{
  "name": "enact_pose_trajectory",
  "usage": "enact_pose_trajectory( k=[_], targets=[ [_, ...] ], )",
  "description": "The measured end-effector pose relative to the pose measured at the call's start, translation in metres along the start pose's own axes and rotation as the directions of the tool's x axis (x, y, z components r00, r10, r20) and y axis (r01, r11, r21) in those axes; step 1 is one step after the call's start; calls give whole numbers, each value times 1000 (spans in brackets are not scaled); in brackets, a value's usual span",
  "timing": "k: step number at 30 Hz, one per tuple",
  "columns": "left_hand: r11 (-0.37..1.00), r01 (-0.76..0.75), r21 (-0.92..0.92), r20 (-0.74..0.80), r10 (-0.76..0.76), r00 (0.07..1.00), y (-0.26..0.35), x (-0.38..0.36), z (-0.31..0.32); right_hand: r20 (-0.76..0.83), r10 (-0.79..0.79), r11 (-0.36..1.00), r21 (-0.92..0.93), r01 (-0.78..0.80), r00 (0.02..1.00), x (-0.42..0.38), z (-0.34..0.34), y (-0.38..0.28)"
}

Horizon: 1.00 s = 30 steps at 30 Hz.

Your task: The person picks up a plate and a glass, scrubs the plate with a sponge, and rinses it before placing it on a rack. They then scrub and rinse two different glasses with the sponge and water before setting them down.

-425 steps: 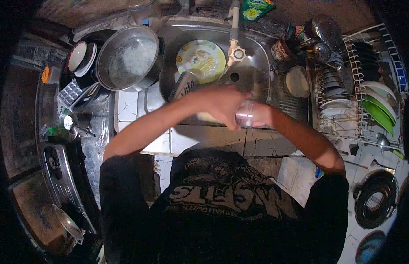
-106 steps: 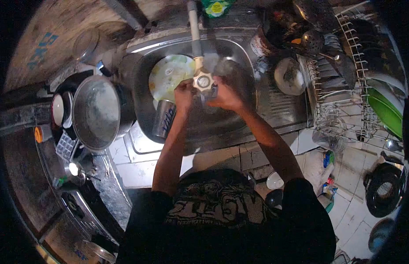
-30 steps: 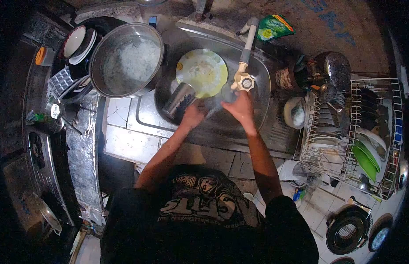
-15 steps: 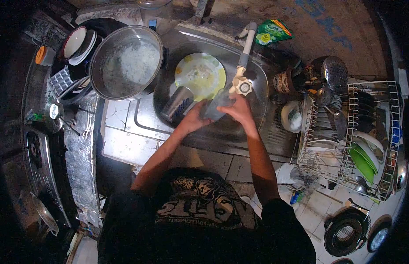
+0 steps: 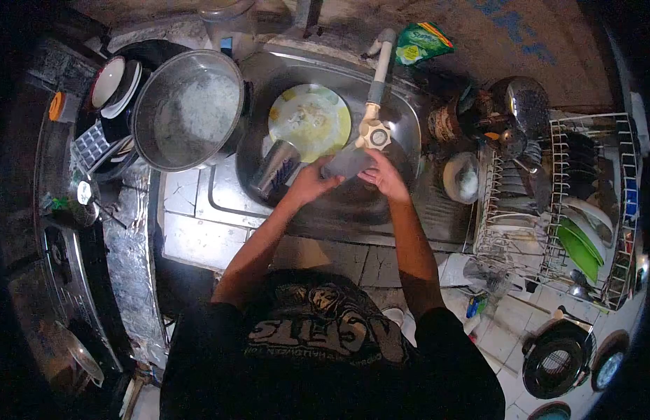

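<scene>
Over the sink basin [image 5: 402, 150], a translucent cup [image 5: 347, 162] is held between my two hands, just below the cream tap [image 5: 375, 133]. My left hand [image 5: 316, 183] is closed around the cup's left end. My right hand [image 5: 384, 176] has its fingers on the cup's right side. A yellow patterned plate [image 5: 309, 122] lies in the basin beyond my hands. The dark metallic tumbler [image 5: 276, 168] leans in the basin, left of my left hand.
A large pot [image 5: 188, 110] with cloudy water stands left of the sink. Right of the basin are a bowl [image 5: 461, 178] with a whitish thing in it and a wire dish rack [image 5: 549, 280]. A green packet [image 5: 423, 43] lies behind the tap.
The cup is turned more sideways and shows more clearly. My right hand has shifted slightly down, away from the tap. The whole view has shifted a little.
</scene>
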<state>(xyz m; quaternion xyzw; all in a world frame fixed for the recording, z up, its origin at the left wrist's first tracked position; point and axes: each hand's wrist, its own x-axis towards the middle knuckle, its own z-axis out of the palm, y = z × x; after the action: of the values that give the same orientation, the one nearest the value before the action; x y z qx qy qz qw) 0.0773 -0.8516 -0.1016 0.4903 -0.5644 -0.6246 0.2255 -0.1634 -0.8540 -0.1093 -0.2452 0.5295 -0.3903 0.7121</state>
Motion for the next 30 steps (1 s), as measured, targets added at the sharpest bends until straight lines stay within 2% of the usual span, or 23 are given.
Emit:
enact_pose_trajectory(
  k=[1,2,3,4,6,7,8,9,13,15,16,18,19,20,21,22,24,28,30],
  targets=[
    [1000,-2,2,6,2,1000,9,-1,1,-141,92,994,67,-83,986,5,1,2],
    [999,-27,27,-57,29,998,16,0,4,-271,190,977,145,-155,944,6,6,-1],
    [997,-52,54,-120,58,991,21,0,5,-272,186,978,147,-151,944,3,9,-3],
    [997,-54,56,-117,60,991,21,2,6,-238,135,989,99,-114,962,-2,11,-6],
    [971,-181,155,-171,207,963,17,4,9,-202,88,995,54,-78,976,-4,10,-7],
    [971,-180,156,-170,206,964,14,3,9,-213,136,988,107,-115,968,-3,11,-8],
    [983,-112,146,-152,134,979,16,1,7,-221,183,976,160,-149,958,-3,12,-10],
    [990,-42,138,-133,61,989,18,-3,6,-221,183,976,161,-150,958,-4,13,-11],
    [998,-52,37,-168,57,984,16,-19,1,-105,176,978,128,-162,979,-10,22,-13],
    [999,31,23,-134,-27,991,10,-24,-4,-59,162,980,130,-153,985,-8,22,-10],
    [999,32,25,-137,-28,990,4,-26,-4,-18,135,986,98,-132,991,-5,22,-9],
    [992,-32,118,-279,64,958,-14,-25,-4,30,108,992,64,-110,994,2,29,-16],
    [993,-30,117,-281,62,958,-21,-25,-4,5,-87,920,-382,82,996,4,35,-23],
    [997,2,77,-307,22,951,-24,-25,-4,67,-270,625,-746,228,961,2,43,-30],
    [999,30,37,-330,-16,944,-27,-25,-4,148,-428,551,-739,387,892,-4,54,-32],
    [999,29,36,-328,-16,944,-29,-24,-4,147,-428,550,-741,386,892,-10,61,-38],
    [999,-1,49,-296,15,955,-35,-22,-4,64,-433,384,-889,248,899,-15,66,-44],
    [997,13,82,-269,10,963,-40,-21,-3,13,-330,466,-867,175,944,-11,61,-41],
    [986,39,160,-292,10,956,-27,-27,-3,-20,-447,347,-925,153,894,-16,66,-42]
  ],
)
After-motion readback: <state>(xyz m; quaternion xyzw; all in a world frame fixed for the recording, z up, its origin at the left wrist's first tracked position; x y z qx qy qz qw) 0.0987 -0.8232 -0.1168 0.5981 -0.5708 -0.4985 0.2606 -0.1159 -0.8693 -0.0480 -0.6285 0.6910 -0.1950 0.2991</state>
